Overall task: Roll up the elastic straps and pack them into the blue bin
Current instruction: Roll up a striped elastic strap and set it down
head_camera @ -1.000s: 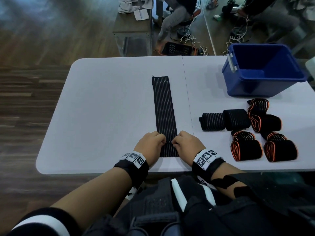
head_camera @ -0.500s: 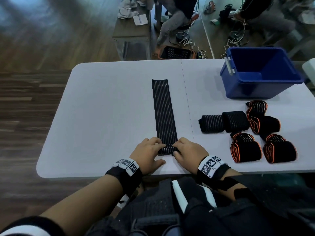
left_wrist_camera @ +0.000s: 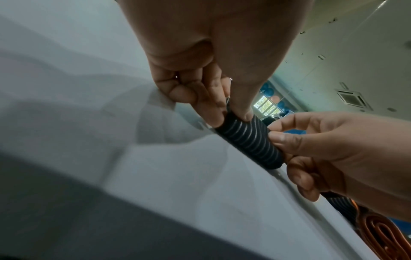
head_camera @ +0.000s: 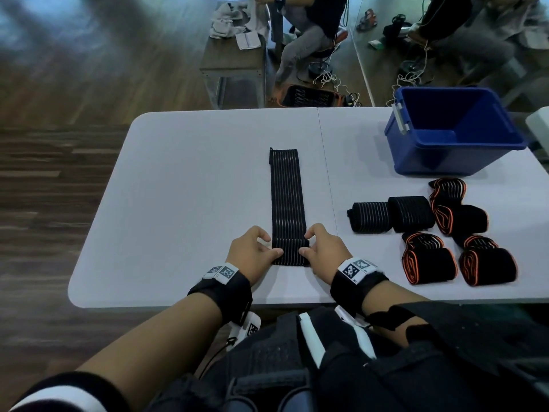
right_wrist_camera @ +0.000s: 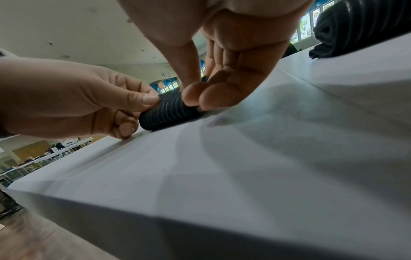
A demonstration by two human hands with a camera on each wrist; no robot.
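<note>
The black striped strap [head_camera: 287, 200] lies flat on the white table [head_camera: 184, 185], running from near to far, and its near end is turned up into a small roll [head_camera: 289, 250] that sits between the two hands. The left hand [head_camera: 252, 253] holds the left end of this roll: its thumb [left_wrist_camera: 245, 112] lies on top and its curled fingers [left_wrist_camera: 209, 107] press against the side, as the left wrist view shows. The right hand [head_camera: 325, 253] holds the right end in the same way, with the thumb [right_wrist_camera: 191, 96] and the bent fingers [right_wrist_camera: 213, 100] pinching the roll close to the table surface. Both hands are therefore closed around the roll, not spread open. The fingertips behind the roll are hidden in the head view, and the wrist views are blurred at the near table edge, so the inside of the roll cannot be made out. To the right of the strap lie two rolled black straps [head_camera: 389, 217] side by side, and further right four rolled straps with orange edges [head_camera: 457, 236], some touching each other. The blue bin [head_camera: 445, 162] stands at the far right of the table, beyond these rolls; the part of its inside that shows has no straps in it, and its right edge is partly cut off by the picture border.
</note>
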